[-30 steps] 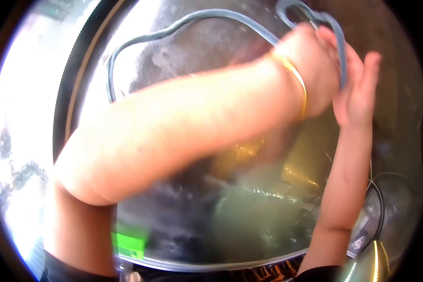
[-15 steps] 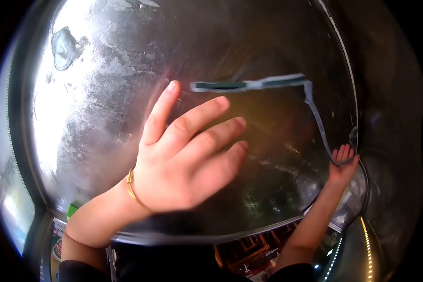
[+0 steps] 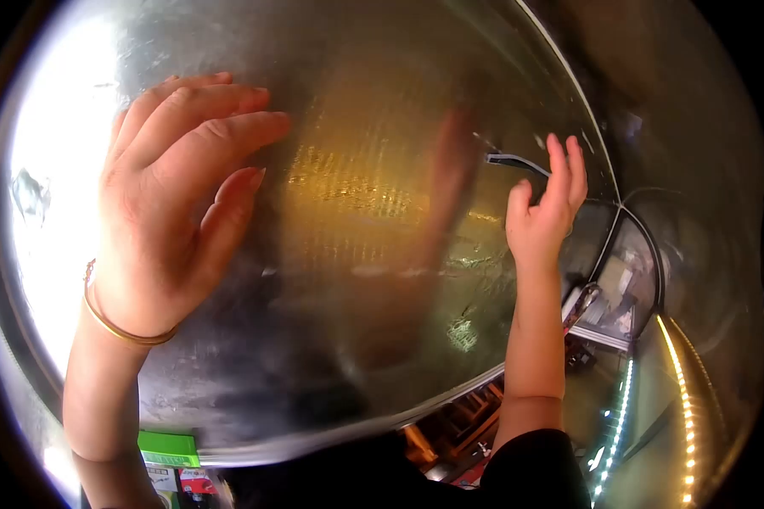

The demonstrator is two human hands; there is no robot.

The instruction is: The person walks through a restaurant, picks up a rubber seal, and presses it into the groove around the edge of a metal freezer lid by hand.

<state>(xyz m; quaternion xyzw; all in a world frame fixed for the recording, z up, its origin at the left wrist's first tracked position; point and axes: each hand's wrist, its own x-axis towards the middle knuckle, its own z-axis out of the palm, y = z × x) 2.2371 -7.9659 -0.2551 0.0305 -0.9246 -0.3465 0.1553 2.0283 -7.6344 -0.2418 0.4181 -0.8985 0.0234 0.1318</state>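
A shiny, scuffed metal surface (image 3: 373,314) fills most of the view. Over its left part hovers my left hand (image 3: 174,187), a gold bracelet (image 3: 127,337) on the wrist; its fingers are apart and curved, with nothing between them. Further right, my right hand (image 3: 545,199) is raised with its fingers spread. A thin grey-blue strip (image 3: 514,159) lies just left of the right hand's fingers and runs behind them. Whether the right hand touches the strip cannot be made out.
A bright green object (image 3: 168,449) sits below the surface's lower left edge. Brown wooden items (image 3: 467,424) show below the front edge. Two rows of small lights, one white (image 3: 613,433) and one yellow (image 3: 686,407), run at the lower right.
My left hand has moved left. My right hand has moved up and left, and the strip no longer lies across its palm. Less of the strip shows, further right than before.
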